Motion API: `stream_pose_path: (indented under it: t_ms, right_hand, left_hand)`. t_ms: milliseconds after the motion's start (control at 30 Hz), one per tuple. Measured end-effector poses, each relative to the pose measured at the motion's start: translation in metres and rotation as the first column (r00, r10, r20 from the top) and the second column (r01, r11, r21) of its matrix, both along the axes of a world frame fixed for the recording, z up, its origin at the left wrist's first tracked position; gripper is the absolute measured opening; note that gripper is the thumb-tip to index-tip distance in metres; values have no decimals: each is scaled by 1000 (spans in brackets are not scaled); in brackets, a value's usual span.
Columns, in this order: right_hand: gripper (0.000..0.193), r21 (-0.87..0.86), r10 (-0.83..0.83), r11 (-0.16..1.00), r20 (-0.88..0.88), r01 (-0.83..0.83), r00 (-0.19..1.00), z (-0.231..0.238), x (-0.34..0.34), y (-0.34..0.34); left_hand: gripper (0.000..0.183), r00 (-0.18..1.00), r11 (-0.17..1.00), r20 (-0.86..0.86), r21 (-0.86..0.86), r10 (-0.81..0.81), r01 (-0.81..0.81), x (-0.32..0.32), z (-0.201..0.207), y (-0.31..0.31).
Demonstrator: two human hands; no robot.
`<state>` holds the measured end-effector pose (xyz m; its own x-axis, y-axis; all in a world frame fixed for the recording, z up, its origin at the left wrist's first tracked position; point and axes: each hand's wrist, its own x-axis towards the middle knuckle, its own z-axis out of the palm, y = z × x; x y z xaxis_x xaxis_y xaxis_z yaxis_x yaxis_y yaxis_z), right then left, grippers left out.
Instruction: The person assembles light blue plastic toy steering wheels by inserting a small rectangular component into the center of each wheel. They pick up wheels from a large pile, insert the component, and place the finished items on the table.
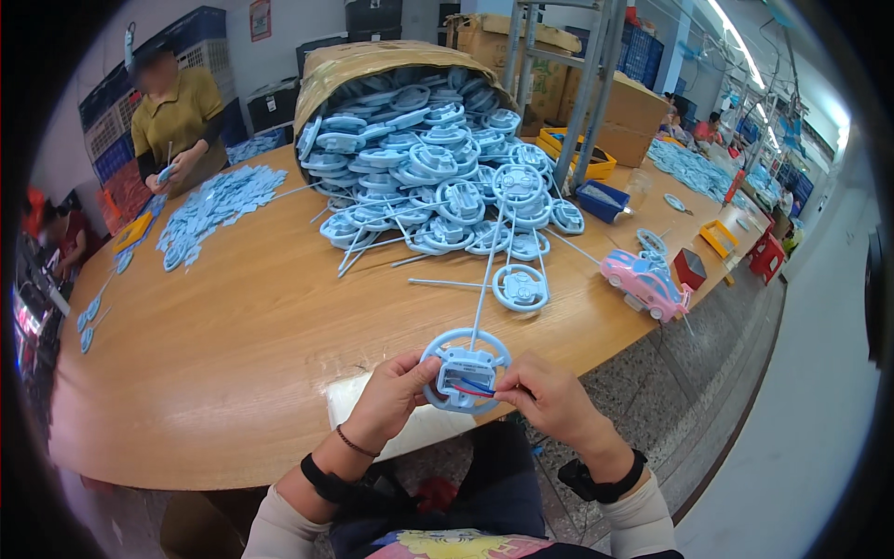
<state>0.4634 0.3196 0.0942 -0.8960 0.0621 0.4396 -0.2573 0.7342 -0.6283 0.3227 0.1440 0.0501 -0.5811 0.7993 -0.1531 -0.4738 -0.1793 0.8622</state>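
Observation:
A light-blue toy steering wheel (455, 353) with a long thin rod pointing away from me is held above the table's near edge. Its left rim is gripped by my left hand (396, 389), the thumb pressing on the front. An open compartment in the hub shows red and blue wires (475, 386). My right hand (548, 395) is closed at the compartment's right side, its thumb and forefinger pinching the wire ends. Beneath the wheel, a white sheet (358, 410) lies at the table edge. Just beyond is another blue steering wheel (520, 288).
A big sack (312, 88) spills many blue steering wheels onto the wooden table (214, 363). To the right are a pink toy car (643, 281), a dark red box (689, 268) and a blue bin (603, 200). A co-worker (177, 121) stands far left beside flat blue parts (219, 200).

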Motion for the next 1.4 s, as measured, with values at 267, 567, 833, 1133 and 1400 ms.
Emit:
stream_pose_path:
  t_ms: [267,567,833,1133,1400]
  right_hand:
    - [12,-23,79,997,-20,-79,997,-3,5,4]
    - [12,-17,51,999,-43,-52,998,-14,5,-4]
    - [11,11,7,1000,-35,-7,999,-12,5,-7]
    - [12,-16,90,996,-114,-92,989,-19,4,-2]
    - [12,-128,2,992,48,4,999,-17,-2,-7]
  left_hand:
    - [42,983,987,106,70,-149,142,11,-5,-4]
    - [47,983,985,152,156,-102,78,19,-17,5]
    - [44,965,981,258,194,-49,-2,21,-21,10]
    - [46,948,962,256,242,-191,128,21,-13,6]
    - [44,995,993,96,115,-26,15,0,-30,-8]
